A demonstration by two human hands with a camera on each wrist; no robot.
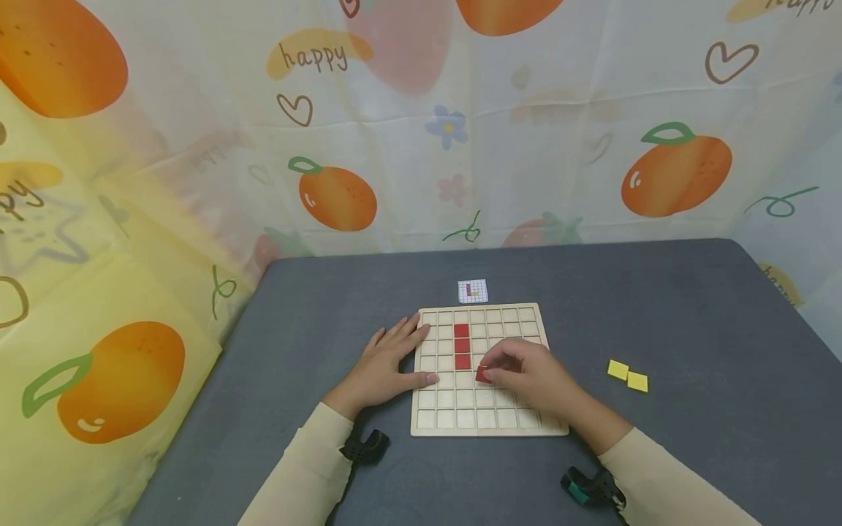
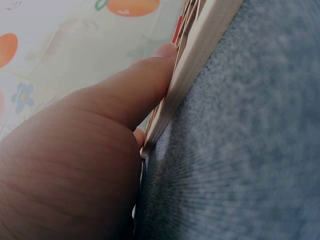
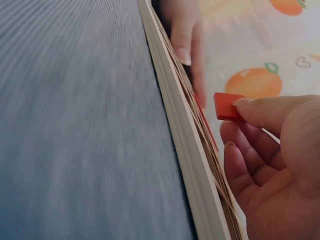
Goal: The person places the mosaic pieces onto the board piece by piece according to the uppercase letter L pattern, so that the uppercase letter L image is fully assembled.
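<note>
A wooden grid board (image 1: 447, 420) lies on the table with three red square tiles (image 1: 463, 345) set in one column of its cells. My right hand (image 1: 536, 372) is over the board and pinches another red tile (image 3: 226, 106) between thumb and fingers, just below and to the right of that column. In the right wrist view this tile is tilted and held above the board's surface. My left hand (image 1: 381, 361) rests on the board's left edge, fingers spread and straight, its thumb (image 2: 150, 75) lying over the rim.
Two yellow square tiles (image 1: 617, 370) lie on the grey table (image 1: 710, 307) to the right of the board. Behind the board's far edge lies a small card (image 1: 472, 291) printed with a grid pattern. A fruit-printed cloth (image 1: 408, 146) hangs at the back and left.
</note>
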